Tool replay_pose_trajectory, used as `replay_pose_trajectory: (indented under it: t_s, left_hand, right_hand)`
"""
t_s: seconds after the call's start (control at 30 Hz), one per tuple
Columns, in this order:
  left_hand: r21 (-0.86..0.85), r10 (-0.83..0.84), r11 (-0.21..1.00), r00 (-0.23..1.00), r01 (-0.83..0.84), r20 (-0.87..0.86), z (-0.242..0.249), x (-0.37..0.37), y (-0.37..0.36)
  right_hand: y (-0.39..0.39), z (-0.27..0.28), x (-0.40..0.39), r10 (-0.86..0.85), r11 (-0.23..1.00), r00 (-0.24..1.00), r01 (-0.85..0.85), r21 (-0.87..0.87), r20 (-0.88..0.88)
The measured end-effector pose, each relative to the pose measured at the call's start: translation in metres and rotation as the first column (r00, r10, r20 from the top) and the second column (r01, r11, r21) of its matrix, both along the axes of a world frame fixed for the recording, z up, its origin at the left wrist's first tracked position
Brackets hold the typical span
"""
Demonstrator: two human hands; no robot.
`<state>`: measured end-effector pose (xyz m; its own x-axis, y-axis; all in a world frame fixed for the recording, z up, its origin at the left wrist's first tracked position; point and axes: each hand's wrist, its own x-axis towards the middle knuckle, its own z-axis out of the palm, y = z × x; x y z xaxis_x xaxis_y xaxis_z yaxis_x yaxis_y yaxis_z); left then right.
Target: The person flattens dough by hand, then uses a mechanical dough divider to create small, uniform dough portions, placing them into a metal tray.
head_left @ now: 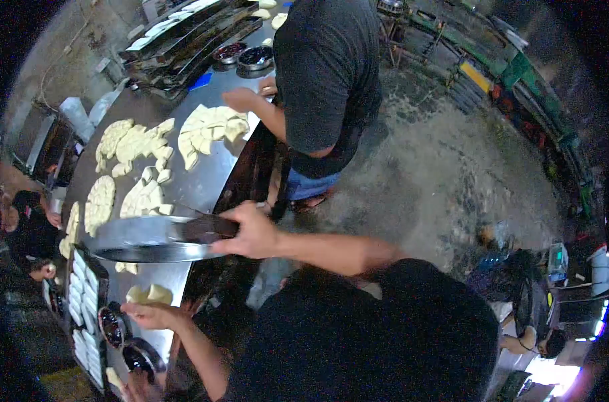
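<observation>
My right hand (254,231) grips the dark brown edge of a shallow round metal pan (147,231), tilted above the table and smeared by motion. My left hand (150,315) reaches low over the table edge, its fingers stretched out toward the left. Small lumps of pale dough (150,293) show right beside its fingers. Close by lies a round dish of dark red filling (113,326), with a second dark dish (141,355) next to it. Under and beyond the pan, flattened cut dough (144,196) is partly covered by it.
Several dough heaps (211,130) cover the metal table (200,181). A tray of white pieces (83,288) stands at its left edge. A co-worker in a dark shirt (324,74) works at the far side, hands over dough. Other people stand left; another person's hand (138,387) is below.
</observation>
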<state>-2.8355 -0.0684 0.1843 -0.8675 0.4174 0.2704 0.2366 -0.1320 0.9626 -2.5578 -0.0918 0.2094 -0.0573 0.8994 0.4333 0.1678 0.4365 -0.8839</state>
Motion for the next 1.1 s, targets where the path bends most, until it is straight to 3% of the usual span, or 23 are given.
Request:
replay_pose_trajectory:
  t_s: [0.07, 0.1, 0.2, 0.23, 0.3, 0.33, 0.37, 0.43, 0.47, 0.5, 0.53, 0.6, 0.67, 0.77, 0.83, 0.87, 0.9, 0.93, 0.97, 1.0, 1.03, 1.07, 1.1]
  left_hand:
    - [0.075, -0.034, 0.996, 0.981, 0.049, -0.191, 0.016, -0.035, -0.065]
    - [-0.01, -0.122, 0.993, 0.987, 0.122, -0.103, 0.03, -0.041, -0.066]
    - [-0.261, -0.523, 0.849, 0.798, 0.459, -0.298, 0.026, -0.067, 0.021]
    - [-0.06, -0.59, 0.799, 0.761, 0.598, -0.27, 0.009, -0.07, 0.056]
    - [-0.349, -0.534, 0.845, 0.633, 0.404, -0.56, -0.012, -0.082, 0.084]
    - [-0.312, -0.469, 0.882, 0.602, 0.352, -0.647, -0.003, -0.056, 0.06]
    - [-0.348, -0.558, 0.827, 0.57, 0.442, -0.603, 0.005, -0.029, 0.032]
    - [-0.068, -0.598, 0.767, 0.672, 0.638, -0.437, -0.043, 0.047, -0.024]
    - [-0.226, -0.684, 0.729, 0.676, 0.646, -0.274, -0.045, 0.099, -0.08]
    - [-0.126, -0.703, 0.698, 0.642, 0.704, -0.306, -0.13, 0.109, -0.072]
    - [-0.006, -0.811, 0.586, 0.586, 0.811, -0.009, -0.123, 0.178, -0.155]
    - [-0.091, -0.786, 0.51, 0.507, 0.855, 0.354, -0.17, 0.259, -0.236]
    - [-0.142, -0.63, 0.423, 0.403, 0.895, 0.664, -0.224, 0.318, -0.295]
    - [-0.662, -0.879, 0.125, 0.391, 0.739, 0.271, -0.281, 0.388, -0.339]
    - [-0.947, -0.984, -0.156, 0.044, 0.28, 0.175, -0.296, 0.411, -0.364]
    - [-0.961, -0.955, -0.269, -0.146, 0.063, 0.258, -0.299, 0.421, -0.371]
    - [-0.896, -0.881, -0.443, -0.194, 0.027, 0.43, -0.301, 0.431, -0.37]
    - [-0.687, -0.722, -0.689, -0.125, 0.232, 0.681, -0.311, 0.441, -0.355]
    - [-0.41, -0.474, -0.811, -0.057, 0.418, 0.879, -0.322, 0.452, -0.34]
    - [0.211, 0.132, -0.649, -0.165, 0.731, 0.977, -0.336, 0.454, -0.334]
    - [-0.222, -0.198, -0.602, 0.126, 0.767, 0.972, -0.352, 0.472, -0.345]
    - [-0.218, -0.193, -0.595, 0.125, 0.773, 0.973, -0.356, 0.482, -0.353]
    - [-0.354, -0.371, -0.753, 0.087, 0.555, 0.925, -0.358, 0.491, -0.358]
  right_hand:
    - [-0.166, 0.018, 0.023, -0.147, 0.987, 0.986, 0.151, -0.048, 0.078]
    - [-0.233, 0.016, 0.037, -0.249, 0.966, 0.925, 0.258, 0.004, 0.289]
    - [-0.328, 0.019, 0.06, -0.265, 0.957, 0.896, 0.291, -0.02, 0.357]
    - [-0.35, 0.019, 0.071, -0.201, 0.943, 0.895, 0.287, -0.168, 0.399]
    - [-0.398, 0.015, 0.088, -0.218, 0.911, 0.854, 0.352, -0.215, 0.473]
    - [-0.421, 0.013, 0.098, -0.214, 0.874, 0.808, 0.409, -0.261, 0.549]
    - [-0.441, 0.007, 0.112, -0.233, 0.868, 0.807, 0.424, -0.258, 0.543]
    - [-0.485, -0.013, 0.144, -0.168, 0.743, 0.765, 0.512, -0.43, 0.621]
    - [-0.511, -0.022, 0.159, -0.182, 0.734, 0.766, 0.523, -0.433, 0.617]
    - [-0.538, -0.031, 0.177, -0.208, 0.677, 0.739, 0.581, -0.451, 0.64]
    - [-0.567, -0.042, 0.194, -0.231, 0.616, 0.711, 0.635, -0.466, 0.664]
    - [-0.624, -0.076, 0.228, -0.289, 0.588, 0.61, 0.721, -0.366, 0.738]
    - [-0.68, -0.089, 0.269, -0.308, 0.325, 0.577, 0.811, -0.486, 0.756]
    - [-0.743, -0.09, 0.321, -0.516, 0.283, 0.48, 0.877, -0.388, 0.709]
    - [-0.78, -0.081, 0.35, -0.634, 0.169, 0.414, 0.898, -0.406, 0.653]
    - [-0.797, -0.084, 0.365, -0.632, 0.171, 0.41, 0.902, -0.397, 0.658]
    - [-0.81, -0.089, 0.38, -0.629, 0.109, 0.364, 0.916, -0.385, 0.687]
    - [-0.817, -0.091, 0.401, -0.623, 0.046, 0.316, 0.928, -0.371, 0.715]
    - [-0.819, -0.085, 0.424, -0.653, 0.01, 0.27, 0.937, -0.348, 0.708]
    - [-0.823, -0.087, 0.445, -0.648, 0.018, 0.279, 0.936, -0.351, 0.709]
    - [-0.827, -0.09, 0.468, -0.693, -0.023, 0.278, 0.913, -0.406, 0.665]
    - [-0.827, -0.089, 0.492, -0.736, -0.061, 0.273, 0.885, -0.462, 0.62]
    - [-0.825, -0.085, 0.516, -0.731, -0.054, 0.278, 0.887, -0.459, 0.624]
